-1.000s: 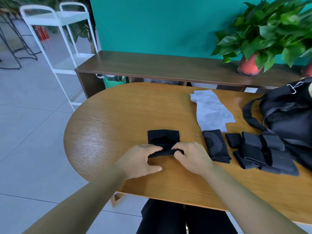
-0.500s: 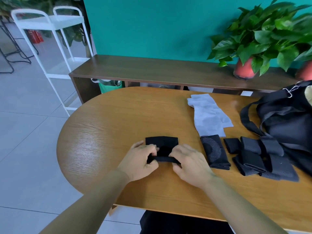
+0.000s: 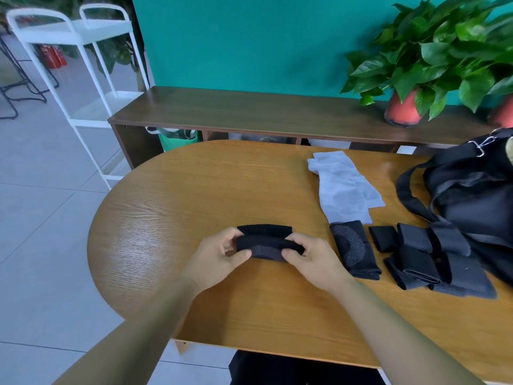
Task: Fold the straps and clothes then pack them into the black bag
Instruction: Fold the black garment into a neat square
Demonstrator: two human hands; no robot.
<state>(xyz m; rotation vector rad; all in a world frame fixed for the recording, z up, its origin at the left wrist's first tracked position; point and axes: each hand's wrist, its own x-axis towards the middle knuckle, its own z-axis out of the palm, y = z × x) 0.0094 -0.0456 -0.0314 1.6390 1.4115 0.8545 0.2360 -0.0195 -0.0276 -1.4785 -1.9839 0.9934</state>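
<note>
The left hand [image 3: 219,257] pinches the left end of the black strap [image 3: 266,243] between thumb and curled fingers; the right hand [image 3: 313,262] pinches the right end in the same manner; both grips are closed on the fabric, with the thumbs on the near face. The strap's near fold is raised between the two sets of fingertips; its far edge lies flat on the table [image 3: 194,190] just beyond them.

Left of the left fingers the tabletop runs bare to its rounded edge; beyond the fingers it is bare up to the far edge; the near edge lies under the forearms. Right of the right fingers, close by, a folded black sleeve [image 3: 354,251] lies flat; further right a pile of straps [image 3: 424,254] lies touching the black bag [image 3: 477,195]; the bag sits at the far right of the table. Beyond and to the right of the right fingers lies a white cloth [image 3: 344,190], its near end touching the sleeve. A dark bench [image 3: 249,109] stands behind the table's far edge.

Compared with half a second ago: the near fold, then held low against the table, is now lifted and turned toward the far edge; a greyer face of the fabric now shows below the fold; the other items are in the same places.
</note>
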